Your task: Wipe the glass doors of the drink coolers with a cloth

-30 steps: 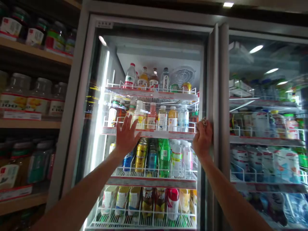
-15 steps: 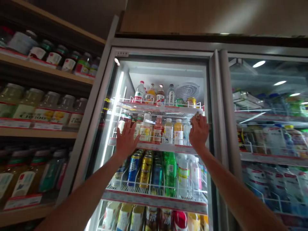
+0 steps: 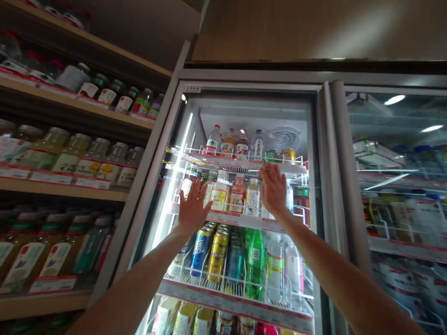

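Observation:
My left hand [image 3: 193, 209] lies flat against the glass door [image 3: 223, 114] of a lit drinks fridge, fingers spread, level with the second shelf [image 3: 240, 219]. My right hand [image 3: 273, 190] presses on the same glass further right, fingers together and pointing up. A small speckled thing [image 3: 265, 165] peeks out above its fingertips; I cannot make out what it is. Behind the glass stand rows of bottles [image 3: 238, 193] and cans [image 3: 217, 251].
A second fridge door [image 3: 394, 195] adjoins on the right, past the metal frame [image 3: 326, 177]. Wooden shelves [image 3: 66, 188] with jars and bottles run along the left wall. A wooden panel [image 3: 314, 28] sits above the fridge.
My right hand slid left and up from the door's right edge across the glass. My left hand stayed flat on the glass. The view tilted upward.

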Motion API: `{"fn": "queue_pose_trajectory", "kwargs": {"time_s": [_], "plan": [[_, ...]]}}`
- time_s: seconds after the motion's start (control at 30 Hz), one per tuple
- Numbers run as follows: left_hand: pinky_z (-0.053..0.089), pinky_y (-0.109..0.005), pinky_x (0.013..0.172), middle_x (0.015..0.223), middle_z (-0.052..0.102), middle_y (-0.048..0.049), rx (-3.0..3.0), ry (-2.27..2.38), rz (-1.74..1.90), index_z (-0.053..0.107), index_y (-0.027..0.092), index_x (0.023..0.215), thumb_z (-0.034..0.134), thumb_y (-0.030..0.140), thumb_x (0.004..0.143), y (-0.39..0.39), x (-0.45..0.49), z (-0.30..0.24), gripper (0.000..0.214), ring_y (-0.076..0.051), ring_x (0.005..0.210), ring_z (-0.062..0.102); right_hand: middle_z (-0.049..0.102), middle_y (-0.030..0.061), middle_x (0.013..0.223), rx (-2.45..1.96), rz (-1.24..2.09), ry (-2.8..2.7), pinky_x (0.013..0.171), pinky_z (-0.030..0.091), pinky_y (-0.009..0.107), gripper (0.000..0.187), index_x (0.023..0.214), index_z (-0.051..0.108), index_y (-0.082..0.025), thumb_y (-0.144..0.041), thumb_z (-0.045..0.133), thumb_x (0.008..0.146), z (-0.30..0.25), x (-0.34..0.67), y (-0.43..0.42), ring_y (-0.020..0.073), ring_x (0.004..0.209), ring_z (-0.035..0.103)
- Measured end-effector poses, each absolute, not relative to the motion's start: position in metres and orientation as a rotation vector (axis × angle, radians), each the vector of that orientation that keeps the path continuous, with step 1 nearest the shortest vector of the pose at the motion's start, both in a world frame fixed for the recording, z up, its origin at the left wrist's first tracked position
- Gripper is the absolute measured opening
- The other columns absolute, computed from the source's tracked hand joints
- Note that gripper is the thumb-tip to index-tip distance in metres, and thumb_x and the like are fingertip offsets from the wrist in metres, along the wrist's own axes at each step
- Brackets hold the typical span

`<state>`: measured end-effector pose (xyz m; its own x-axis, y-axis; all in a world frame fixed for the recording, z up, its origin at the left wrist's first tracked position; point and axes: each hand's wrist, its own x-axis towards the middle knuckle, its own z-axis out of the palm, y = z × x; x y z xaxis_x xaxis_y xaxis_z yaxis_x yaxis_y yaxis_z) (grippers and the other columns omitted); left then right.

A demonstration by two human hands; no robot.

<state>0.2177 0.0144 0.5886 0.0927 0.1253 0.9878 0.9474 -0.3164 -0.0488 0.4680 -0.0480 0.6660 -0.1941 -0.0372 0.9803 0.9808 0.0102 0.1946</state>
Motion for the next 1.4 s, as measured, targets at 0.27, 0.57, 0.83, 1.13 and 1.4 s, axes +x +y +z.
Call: {"fn": "queue_pose_trajectory", "kwargs": {"time_s": [0.27, 0.57, 0.83, 1.13, 1.4], "plan": [[0.017, -0.055, 0.109, 0.148, 0.026, -0.0123, -1.566, -1.096, -1.231, 0.028, 0.019, 0.141, 0.033, 0.04, 0.09, 0.011, 0.212, 0.59, 0.055, -0.027, 0.137, 0.024, 0.034, 0.0129, 0.145, -1.132, -1.298, -1.106, 0.105, 0.023, 0.059, 0.044, 0.13, 0.048, -0.017, -0.018, 0.037, 0.086, 0.715, 0.503, -0.057, 0.0305, 0.136, 0.026], [0.019, -0.056, 0.108, 0.147, 0.026, -0.0125, -1.57, -1.105, -1.192, 0.033, 0.017, 0.139, 0.034, 0.037, 0.09, 0.006, 0.209, 0.592, 0.053, -0.027, 0.136, 0.027, 0.034, 0.0025, 0.147, -0.911, -1.579, -1.805, 0.11, 0.023, 0.048, 0.047, 0.129, 0.048, -0.025, -0.012, 0.038, 0.085, 0.7, 0.451, -0.045, 0.0218, 0.137, 0.024], [0.022, -0.056, 0.107, 0.147, 0.027, -0.0121, -1.594, -1.105, -1.129, 0.034, 0.019, 0.139, 0.035, 0.039, 0.09, 0.004, 0.204, 0.594, 0.053, -0.028, 0.136, 0.027, 0.034, 0.0131, 0.146, -1.056, -1.36, -1.285, 0.105, 0.026, 0.053, 0.044, 0.13, 0.047, -0.015, -0.016, 0.037, 0.087, 0.737, 0.468, -0.047, 0.031, 0.136, 0.024], [0.019, -0.054, 0.109, 0.147, 0.028, -0.0121, -1.574, -1.136, -1.197, 0.03, 0.016, 0.14, 0.034, 0.043, 0.09, 0.012, 0.186, 0.598, 0.058, -0.027, 0.137, 0.024, 0.032, 0.0058, 0.147, -0.985, -1.476, -1.581, 0.109, 0.021, 0.055, 0.047, 0.132, 0.045, -0.024, -0.014, 0.038, 0.086, 0.72, 0.435, -0.037, 0.0253, 0.137, 0.025], [0.021, -0.059, 0.107, 0.147, 0.027, -0.0138, -1.617, -1.249, -1.154, 0.03, 0.013, 0.14, 0.03, 0.048, 0.091, 0.011, 0.16, 0.599, 0.06, -0.03, 0.136, 0.026, 0.03, 0.0015, 0.148, -0.892, -1.514, -1.841, 0.111, 0.021, 0.05, 0.051, 0.134, 0.043, -0.025, -0.012, 0.041, 0.084, 0.69, 0.395, -0.023, 0.0238, 0.139, 0.021]]}}
